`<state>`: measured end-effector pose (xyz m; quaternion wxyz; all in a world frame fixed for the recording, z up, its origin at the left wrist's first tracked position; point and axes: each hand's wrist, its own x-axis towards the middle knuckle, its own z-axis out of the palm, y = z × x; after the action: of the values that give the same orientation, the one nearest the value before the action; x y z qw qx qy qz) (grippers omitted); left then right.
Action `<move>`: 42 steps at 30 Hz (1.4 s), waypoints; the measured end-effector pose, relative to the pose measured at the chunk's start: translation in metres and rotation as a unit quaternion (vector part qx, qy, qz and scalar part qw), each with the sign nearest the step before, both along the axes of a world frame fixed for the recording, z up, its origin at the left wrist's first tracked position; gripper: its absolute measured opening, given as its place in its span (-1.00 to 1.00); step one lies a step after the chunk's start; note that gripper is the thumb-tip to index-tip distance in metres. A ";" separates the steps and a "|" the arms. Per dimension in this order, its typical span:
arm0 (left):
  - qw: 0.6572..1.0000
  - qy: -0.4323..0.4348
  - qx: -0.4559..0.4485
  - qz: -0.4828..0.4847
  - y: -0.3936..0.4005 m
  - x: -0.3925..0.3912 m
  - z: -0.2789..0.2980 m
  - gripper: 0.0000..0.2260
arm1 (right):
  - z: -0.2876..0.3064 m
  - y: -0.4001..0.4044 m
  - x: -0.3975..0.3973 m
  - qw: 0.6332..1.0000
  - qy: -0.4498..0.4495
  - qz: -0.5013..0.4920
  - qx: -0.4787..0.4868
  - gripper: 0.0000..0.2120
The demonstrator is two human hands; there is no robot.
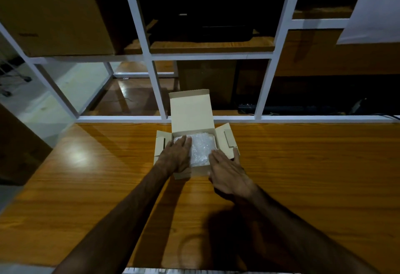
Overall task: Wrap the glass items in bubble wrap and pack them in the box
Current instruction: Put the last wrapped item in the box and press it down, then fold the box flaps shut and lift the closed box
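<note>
Evidently the packing step is nearly done: the bubble-wrapped bundle [200, 150] sits inside the small cardboard box [184, 174] at the bench's [303, 165] twelve o'clock edge, lid flap upright. The left hand [176, 154] lies flat on the wrap, fingers straight, pressing it down. The right hand [227, 173] rests at the box's four o'clock corner, fingers extended, holding nothing. Next, probably, tuck the side flaps and fold the lid down.

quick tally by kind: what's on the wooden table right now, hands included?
Small open cardboard box: 1
Bubble-wrapped bundle inside it: 1
Hands: 2, left hand flat on the wrap, right hand at the box's right front corner
Total: 4, all on the table
</note>
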<state>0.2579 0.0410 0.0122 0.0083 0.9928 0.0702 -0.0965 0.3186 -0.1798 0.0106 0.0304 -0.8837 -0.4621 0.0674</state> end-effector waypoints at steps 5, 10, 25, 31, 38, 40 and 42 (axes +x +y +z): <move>0.999 -0.035 -0.024 -0.007 -0.015 -0.009 0.007 -0.21 | -0.013 -0.024 -0.015 0.954 -0.015 -0.151 0.259 -0.68; 0.998 -0.012 -0.044 -0.051 -0.042 -0.013 0.007 -0.37 | -0.025 -0.009 -0.007 0.729 0.228 -0.448 0.464 -0.51; 0.994 0.027 -0.100 -0.042 -0.038 -0.012 0.011 -0.52 | -0.024 0.028 0.018 0.797 0.188 -0.320 0.476 -0.80; 0.970 -0.011 -0.241 0.020 -0.025 -0.016 -0.011 -0.51 | -0.032 0.034 0.019 0.926 0.011 -0.184 0.328 -0.58; 0.977 -0.119 -0.175 -0.005 -0.022 -0.027 -0.013 -0.58 | -0.034 0.015 0.025 0.990 0.010 -0.042 0.135 -0.31; 0.968 -0.174 -0.179 0.009 -0.020 -0.032 -0.015 -0.67 | -0.033 0.011 0.028 0.992 0.023 -0.028 0.122 -0.35; 0.949 -0.274 -0.147 0.047 -0.025 -0.039 -0.016 -0.74 | -0.031 0.010 0.034 0.990 0.034 -0.027 0.131 -0.44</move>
<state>0.2185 0.0157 -0.0038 0.1771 0.9646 0.0965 0.1702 0.3525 -0.1700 -0.0203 0.1634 -0.8813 -0.4419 0.0352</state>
